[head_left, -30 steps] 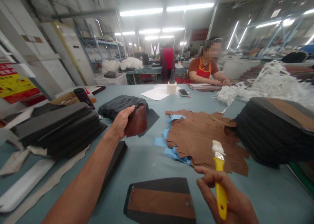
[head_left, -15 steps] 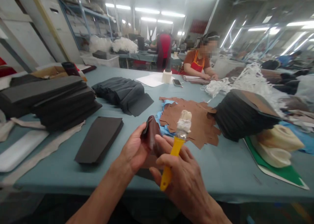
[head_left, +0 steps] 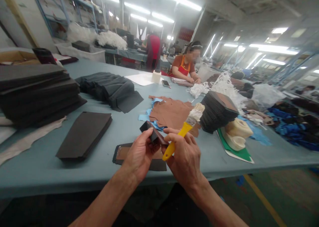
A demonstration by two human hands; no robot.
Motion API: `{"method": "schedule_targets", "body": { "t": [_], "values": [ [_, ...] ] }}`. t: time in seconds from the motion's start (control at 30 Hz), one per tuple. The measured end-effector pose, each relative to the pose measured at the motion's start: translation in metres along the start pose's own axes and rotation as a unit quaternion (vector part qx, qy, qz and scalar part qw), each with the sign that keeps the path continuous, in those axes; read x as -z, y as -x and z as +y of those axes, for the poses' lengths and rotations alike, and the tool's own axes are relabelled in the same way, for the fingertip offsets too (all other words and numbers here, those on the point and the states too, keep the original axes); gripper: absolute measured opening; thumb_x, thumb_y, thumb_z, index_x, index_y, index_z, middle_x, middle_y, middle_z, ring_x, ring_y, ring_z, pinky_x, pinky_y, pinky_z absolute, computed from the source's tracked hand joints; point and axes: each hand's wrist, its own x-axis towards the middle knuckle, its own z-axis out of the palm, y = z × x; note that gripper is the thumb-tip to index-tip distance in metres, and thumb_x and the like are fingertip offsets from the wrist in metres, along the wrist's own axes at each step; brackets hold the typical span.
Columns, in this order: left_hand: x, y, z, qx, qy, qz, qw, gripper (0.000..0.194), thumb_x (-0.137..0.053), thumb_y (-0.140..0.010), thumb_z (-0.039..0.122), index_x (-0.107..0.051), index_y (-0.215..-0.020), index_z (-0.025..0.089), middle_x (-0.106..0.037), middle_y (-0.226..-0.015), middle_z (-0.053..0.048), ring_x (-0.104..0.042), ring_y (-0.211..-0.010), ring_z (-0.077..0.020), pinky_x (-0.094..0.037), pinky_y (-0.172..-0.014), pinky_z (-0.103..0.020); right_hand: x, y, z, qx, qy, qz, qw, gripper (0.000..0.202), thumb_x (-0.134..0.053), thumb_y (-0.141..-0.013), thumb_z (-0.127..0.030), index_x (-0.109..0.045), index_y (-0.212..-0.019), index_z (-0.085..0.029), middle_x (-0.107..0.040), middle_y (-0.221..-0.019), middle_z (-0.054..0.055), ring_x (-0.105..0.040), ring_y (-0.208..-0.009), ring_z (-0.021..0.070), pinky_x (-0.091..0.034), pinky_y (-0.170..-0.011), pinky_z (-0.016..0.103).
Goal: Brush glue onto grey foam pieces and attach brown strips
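A small folded piece, black on one face and glossy dark brown on the other (head_left: 155, 135), is pinched between the fingers of my left hand (head_left: 139, 155). My right hand (head_left: 185, 154) grips a yellow-handled paintbrush (head_left: 183, 130), its white-caked bristles pointing up and away. Fingertips of that same hand also touch the folded piece. Beneath both hands lies a flat dark panel with a brown area (head_left: 122, 153), partly hidden by my left hand. Beyond the brush is a pile of brown leather-like pieces (head_left: 171, 112), with blue strips sticking out at its left.
Stacked dark sheets (head_left: 84, 134) lie to the left, with taller dark stacks (head_left: 37, 91) behind. At right stand another dark stack (head_left: 218, 111) and a cream tape roll (head_left: 236, 130) on a green board (head_left: 220, 137). Across the table, a person (head_left: 184, 66) handles flat pieces.
The view has swung to the right, so the table's right end shows. The folded piece has tilted over in my hands, showing its black face, and the panel below is more exposed.
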Motion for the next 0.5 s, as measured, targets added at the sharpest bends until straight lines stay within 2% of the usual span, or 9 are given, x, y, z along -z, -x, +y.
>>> {"method": "schedule_targets", "body": {
  "t": [0.1, 0.23, 0.3, 0.37, 0.43, 0.5],
  "values": [
    [0.001, 0.001, -0.003, -0.011, -0.012, -0.013, 1.0, 0.009, -0.077, -0.088, 0.024, -0.073, -0.087, 0.016, -0.075, -0.081, -0.003, -0.067, -0.064, -0.0114, -0.056, -0.059, -0.02, -0.004, -0.004, 0.004, 0.015, 0.007, -0.011, 1.0, 0.024, -0.057, -0.091, -0.003, -0.058, -0.103, -0.025, -0.081, -0.102, 0.006, -0.073, -0.084, 0.0233, -0.053, -0.08, 0.034],
    [0.009, -0.002, 0.003, -0.018, -0.03, -0.027, 0.999, 0.017, -0.078, -0.089, 0.033, -0.074, -0.091, 0.016, -0.074, -0.084, -0.004, -0.067, -0.067, -0.013, -0.055, -0.06, -0.022, -0.01, -0.017, 0.009, 0.022, -0.005, -0.04, 0.999, 0.021, -0.054, -0.094, -0.005, -0.062, -0.096, -0.024, -0.074, -0.077, 0.001, -0.069, -0.066, 0.0201, -0.045, -0.061, 0.029],
    [0.022, -0.004, 0.01, -0.035, -0.044, -0.019, 0.998, 0.032, -0.078, -0.089, 0.047, -0.074, -0.092, 0.016, -0.073, -0.085, -0.005, -0.067, -0.068, -0.0138, -0.054, -0.058, -0.024, -0.011, -0.031, 0.015, 0.007, -0.018, -0.052, 0.998, 0.014, -0.055, -0.097, -0.011, -0.061, -0.097, -0.024, -0.071, -0.073, -0.001, -0.065, -0.058, 0.0181, -0.04, -0.054, 0.027],
    [0.042, -0.006, 0.015, -0.072, -0.056, 0.006, 0.996, 0.045, -0.081, -0.084, 0.06, -0.074, -0.095, 0.017, -0.074, -0.092, -0.005, -0.067, -0.073, -0.0135, -0.053, -0.062, -0.024, -0.01, -0.049, 0.02, -0.014, -0.034, -0.056, 0.998, 0.006, -0.057, -0.098, -0.018, -0.058, -0.099, -0.024, -0.071, -0.078, -0.001, -0.065, -0.058, 0.0168, -0.04, -0.053, 0.026],
    [0.065, -0.007, 0.016, -0.118, -0.066, 0.041, 0.99, 0.053, -0.088, -0.074, 0.064, -0.072, -0.1, 0.019, -0.075, -0.107, -0.005, -0.068, -0.087, -0.0142, -0.054, -0.072, -0.023, -0.007, -0.069, 0.022, -0.037, -0.06, -0.061, 0.996, 0.005, -0.06, -0.097, -0.023, -0.056, -0.099, -0.025, -0.071, -0.081, -0.001, -0.065, -0.06, 0.0161, -0.044, -0.056, 0.025],
    [0.083, -0.008, 0.014, -0.145, -0.075, 0.067, 0.984, 0.062, -0.093, -0.066, 0.065, -0.071, -0.106, 0.022, -0.073, -0.122, -0.005, -0.068, -0.106, -0.0179, -0.054, -0.082, -0.025, -0.005, -0.088, 0.02, -0.066, -0.107, -0.065, 0.99, 0.013, -0.066, -0.091, -0.025, -0.055, -0.098, -0.025, -0.068, -0.079, -0.003, -0.06, -0.058, 0.0148, -0.045, -0.055, 0.025]
  ]
}}
